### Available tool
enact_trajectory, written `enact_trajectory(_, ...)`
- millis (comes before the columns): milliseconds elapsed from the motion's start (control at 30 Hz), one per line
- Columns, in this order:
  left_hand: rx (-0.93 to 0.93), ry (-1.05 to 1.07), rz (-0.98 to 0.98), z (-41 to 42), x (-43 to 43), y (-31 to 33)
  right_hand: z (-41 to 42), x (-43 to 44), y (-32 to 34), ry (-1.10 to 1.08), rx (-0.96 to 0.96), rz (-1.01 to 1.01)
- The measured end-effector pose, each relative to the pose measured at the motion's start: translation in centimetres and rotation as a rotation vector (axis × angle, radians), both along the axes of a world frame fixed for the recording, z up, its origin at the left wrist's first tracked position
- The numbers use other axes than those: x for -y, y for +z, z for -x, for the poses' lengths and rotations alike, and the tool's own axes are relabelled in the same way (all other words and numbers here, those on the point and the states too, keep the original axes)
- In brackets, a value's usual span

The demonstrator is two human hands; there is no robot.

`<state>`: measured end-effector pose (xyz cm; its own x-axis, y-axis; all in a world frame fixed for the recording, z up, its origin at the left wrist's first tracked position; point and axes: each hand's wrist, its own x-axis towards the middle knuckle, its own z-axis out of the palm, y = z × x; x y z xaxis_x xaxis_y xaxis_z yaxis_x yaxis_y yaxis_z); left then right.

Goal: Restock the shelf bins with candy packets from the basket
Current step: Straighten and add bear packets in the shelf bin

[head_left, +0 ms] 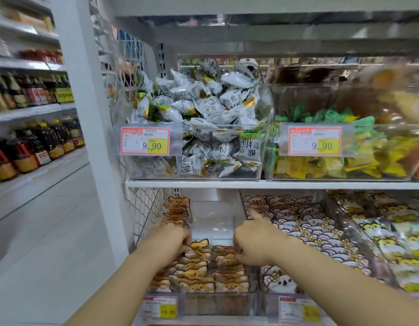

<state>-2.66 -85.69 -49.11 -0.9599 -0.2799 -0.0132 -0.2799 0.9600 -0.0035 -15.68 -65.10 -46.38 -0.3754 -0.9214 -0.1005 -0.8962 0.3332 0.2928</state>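
Both my hands are inside the lower-left clear bin (213, 300), which holds rows of orange bear-print candy packets (196, 274). My left hand (171, 238) has its fingers curled over the packets at the rear left of the rows. My right hand (250, 241) curls its fingers on packets at the rear right, with the index finger pointing up toward the divider. A few orange packets (176, 210) stand upright at the bin's back left. The back middle of the bin is bare. No basket is in view.
A neighbouring bin (302, 234) holds white koala-print packets; further right are yellow-print packets (396, 245). The upper shelf (227, 184) carries bins of white plum candy (203, 114) and green-yellow candy (340, 147) with price tags. Oil bottles (37, 147) line the left aisle shelves.
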Motion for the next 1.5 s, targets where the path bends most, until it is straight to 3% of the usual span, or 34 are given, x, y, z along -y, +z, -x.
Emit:
enact_trajectory(267, -0.035, -0.007, -0.030, -0.1, 0.4, -0.9, -0.3, 0.4, 0.2, 0.009, -0.004, -0.015)
enact_trajectory(500, 0.040, 0.023, -0.020, -0.3, -0.3, 0.4, -0.6, -0.3, 0.2, 0.002, 0.079, 0.021)
enact_trajectory(700, -0.181, -0.015, -0.063, -5.6, -5.8, 3.7, -4.1, -5.3, 2.0, 0.087, 0.168, 0.379)
enact_trajectory(833, -0.339, -0.096, -0.219, -10.3, -11.0, 1.5, -8.9, -10.9, -0.4, 0.180, 0.353, 0.682)
enact_trajectory(900, -0.283, -0.096, -0.276, -12.1, -13.6, -1.7, -11.4, -13.6, -3.5, 0.094, 0.480, 0.643)
enact_trajectory(1000, -0.056, -0.025, -0.399, -14.6, -17.7, -8.1, -13.9, -17.4, -9.9, -0.114, 0.665, 0.400)
enact_trajectory(1133, 0.251, 0.045, -0.367, -16.9, -20.0, -17.3, -13.7, -20.9, -18.2, -0.361, 0.796, 0.126)
enact_trajectory(1233, 0.353, 0.135, -0.338, -18.8, -19.6, -22.0, -13.0, -22.4, -22.6, -0.488, 0.859, -0.046)
enact_trajectory(1367, 0.425, 0.218, -0.312, -18.7, -19.1, -25.9, -12.3, -22.9, -28.1, -0.665, 0.953, -0.143)
enact_trajectory(1500, 0.475, 0.252, -0.330, -17.5, -19.8, -27.5, -12.1, -21.4, -33.7, -0.847, 1.090, -0.083)
